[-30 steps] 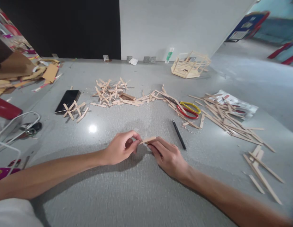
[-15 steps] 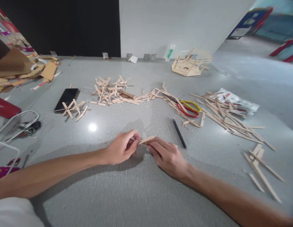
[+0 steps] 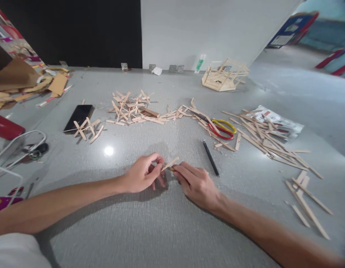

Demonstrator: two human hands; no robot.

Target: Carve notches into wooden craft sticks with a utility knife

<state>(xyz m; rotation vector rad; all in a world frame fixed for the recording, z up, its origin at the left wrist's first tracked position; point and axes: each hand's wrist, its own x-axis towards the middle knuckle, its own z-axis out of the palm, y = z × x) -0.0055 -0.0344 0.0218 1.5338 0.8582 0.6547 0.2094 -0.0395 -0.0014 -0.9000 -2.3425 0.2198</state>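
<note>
Both my hands meet at the middle of the grey table (image 3: 161, 230). My left hand (image 3: 143, 174) pinches the left end of a short wooden craft stick (image 3: 170, 163) between thumb and fingers. My right hand (image 3: 196, 184) is closed around the stick's lower end from the right, with something small and dark under its fingertips that I cannot make out. The stick tilts up to the right. A black pen (image 3: 210, 158) lies just right of my right hand.
Loose wooden sticks lie in piles at centre back (image 3: 133, 109) and at right (image 3: 268, 139). Red and yellow scissors (image 3: 222, 129), a black phone (image 3: 79, 117), a stick-built hexagonal frame (image 3: 224, 76), a glue tube (image 3: 200, 63) and cardboard scraps (image 3: 27, 83) surround the work area.
The stick has tilted more steeply up to the right. My left fingers have loosened and spread a little. Both hands stay in place.
</note>
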